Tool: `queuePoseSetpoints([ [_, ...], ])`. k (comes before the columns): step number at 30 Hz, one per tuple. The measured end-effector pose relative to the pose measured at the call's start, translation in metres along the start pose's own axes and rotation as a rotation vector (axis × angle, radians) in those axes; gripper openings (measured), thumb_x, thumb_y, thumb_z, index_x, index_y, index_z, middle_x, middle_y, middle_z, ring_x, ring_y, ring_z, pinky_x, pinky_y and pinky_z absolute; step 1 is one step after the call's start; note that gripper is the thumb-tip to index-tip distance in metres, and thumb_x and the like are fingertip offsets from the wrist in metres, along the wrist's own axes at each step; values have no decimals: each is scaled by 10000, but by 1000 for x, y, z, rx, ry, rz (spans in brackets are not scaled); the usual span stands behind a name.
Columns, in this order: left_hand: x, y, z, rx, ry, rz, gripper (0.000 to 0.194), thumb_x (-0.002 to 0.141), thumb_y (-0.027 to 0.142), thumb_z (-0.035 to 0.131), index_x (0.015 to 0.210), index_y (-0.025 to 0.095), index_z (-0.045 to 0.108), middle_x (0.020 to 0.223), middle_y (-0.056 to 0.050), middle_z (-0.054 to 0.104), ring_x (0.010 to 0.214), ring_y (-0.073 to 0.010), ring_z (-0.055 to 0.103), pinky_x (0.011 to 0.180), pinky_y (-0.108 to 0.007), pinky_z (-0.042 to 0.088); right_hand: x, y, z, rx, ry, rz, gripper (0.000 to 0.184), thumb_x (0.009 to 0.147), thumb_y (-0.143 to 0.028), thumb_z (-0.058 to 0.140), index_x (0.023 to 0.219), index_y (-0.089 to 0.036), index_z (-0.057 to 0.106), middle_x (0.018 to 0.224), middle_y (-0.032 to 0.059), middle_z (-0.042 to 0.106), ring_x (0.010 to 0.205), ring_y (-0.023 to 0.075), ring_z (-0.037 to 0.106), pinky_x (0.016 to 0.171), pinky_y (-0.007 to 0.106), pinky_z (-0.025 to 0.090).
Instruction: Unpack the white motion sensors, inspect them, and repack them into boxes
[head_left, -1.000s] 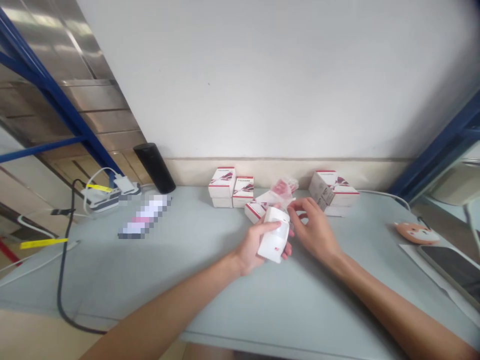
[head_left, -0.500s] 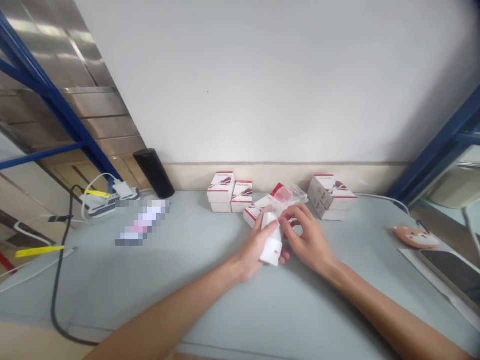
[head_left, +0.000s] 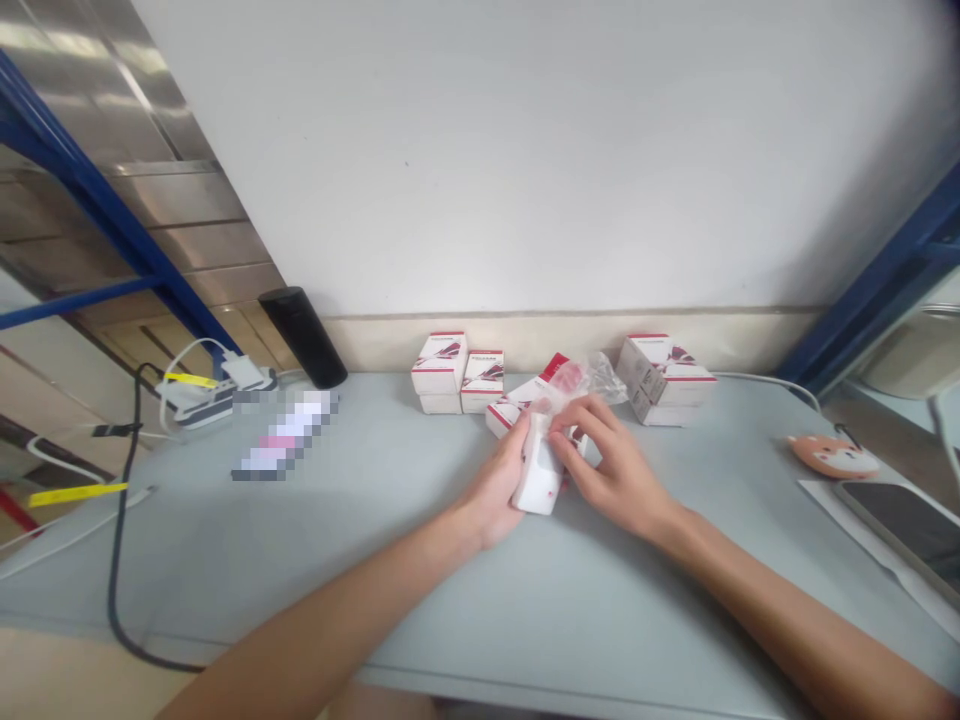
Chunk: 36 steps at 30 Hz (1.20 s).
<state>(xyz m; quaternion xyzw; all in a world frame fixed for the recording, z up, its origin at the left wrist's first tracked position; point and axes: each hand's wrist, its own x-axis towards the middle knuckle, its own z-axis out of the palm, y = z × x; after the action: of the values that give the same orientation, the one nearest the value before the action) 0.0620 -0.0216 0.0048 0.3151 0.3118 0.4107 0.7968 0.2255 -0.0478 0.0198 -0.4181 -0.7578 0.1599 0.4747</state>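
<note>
My left hand (head_left: 491,492) is wrapped round a white plastic device (head_left: 535,492), which has a greyish front window and a small red mark near its lower end. It looks like a motion sensor, held tilted above the table. My right hand (head_left: 616,468) has its thumb and forefinger pinched together at the device's upper front; whatever is between those fingertips is too small to make out. Just behind the hands lies a white and red box (head_left: 501,412), partly covered. A crumpled clear plastic bag (head_left: 606,376) rests behind it, next to something red.
Similar small boxes stand at the back, a group on the left (head_left: 439,370) and a stack on the right (head_left: 667,385). A black cylinder (head_left: 304,338), power strip (head_left: 225,400) and blurred phone-like item (head_left: 289,435) are left. An orange animal-face case (head_left: 832,456) and dark-screened device (head_left: 904,525) lie right.
The device has turned in my left hand so its windowed front shows more. My right fingertips have moved left onto its upper front. The whole view has shifted slightly.
</note>
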Motion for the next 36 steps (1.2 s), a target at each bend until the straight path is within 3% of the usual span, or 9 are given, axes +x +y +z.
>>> queuePoseSetpoints([
  [5,0,2,-1,16,49,175,473,948,507,748,1345,251,730,1238,-63,769,1094,-215,722,876,-279,570,1,1,-1,-49,-10,-2,22,1059,-279,560,1053,-266,577,1086,51,597,940,206,605,876,382,538],
  [10,-4,4,0,37,59,310,451,888,434,829,1290,239,766,1332,-52,745,1274,-229,649,994,-270,521,1,3,-7,-51,-117,-5,268,977,-365,720,1138,-279,524,1149,60,571,1003,224,596,866,384,568],
  [18,-7,13,0,106,-40,285,337,938,346,757,1262,254,753,1220,-43,752,1108,-191,681,808,-229,525,-1,9,-5,-203,-44,-124,238,985,-443,714,1098,-274,591,1145,96,591,948,249,631,809,414,575],
  [23,-5,18,0,81,-66,265,317,854,216,788,1171,213,776,1219,-53,748,1054,-186,684,865,-258,516,1,9,-12,-217,-21,-160,135,1016,-398,670,994,-269,642,1054,81,603,902,235,641,805,394,553],
  [31,-6,21,1,-73,-23,237,65,780,193,746,830,163,716,897,-41,712,881,-174,638,851,-285,481,4,8,-20,-55,0,-59,210,1056,-382,597,923,-254,696,1042,62,655,953,223,660,884,377,534],
  [36,-5,18,5,-114,45,213,155,847,312,766,828,179,688,861,-30,691,870,-180,636,865,-293,487,5,6,-13,13,70,69,350,1075,-417,550,798,-236,663,938,42,682,872,209,651,826,355,531],
])
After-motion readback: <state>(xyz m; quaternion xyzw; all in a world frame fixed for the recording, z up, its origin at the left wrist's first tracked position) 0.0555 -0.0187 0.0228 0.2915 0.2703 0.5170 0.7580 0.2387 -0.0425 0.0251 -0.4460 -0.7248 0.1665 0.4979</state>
